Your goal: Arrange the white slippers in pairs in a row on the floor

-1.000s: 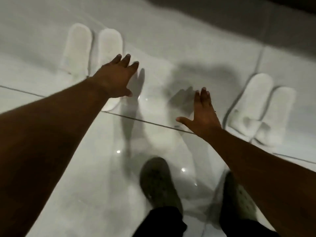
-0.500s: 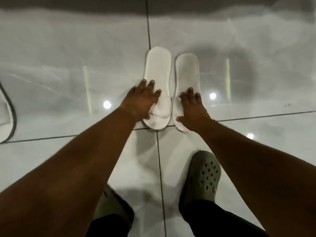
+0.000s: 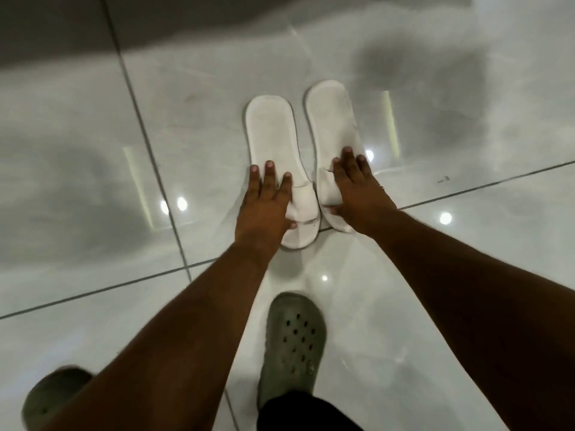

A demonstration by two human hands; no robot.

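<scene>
Two white slippers lie side by side on the glossy tiled floor, heels pointing away from me. My left hand [image 3: 267, 203] presses down on the strap of the left slipper [image 3: 273, 135], its thumb hooked at the strap's near edge. My right hand [image 3: 357, 191] lies over the strap of the right slipper [image 3: 333, 119], fingers spread, thumb against its inner side. The right slipper sits slightly farther away and tilts a little to the left at its heel. Both toe ends rest at a horizontal grout line [image 3: 466, 189].
My right foot in a grey-green perforated clog [image 3: 292, 343] stands just behind the pair. The other clog [image 3: 53, 396] is at the lower left, partly hidden by my left forearm. A long grout line [image 3: 140, 126] runs left of the slippers. No other slippers are visible.
One second ago my hands hovered between two other pairs. Half a second ago they landed on this pair over a grout line; now the pair sits right of that line.
</scene>
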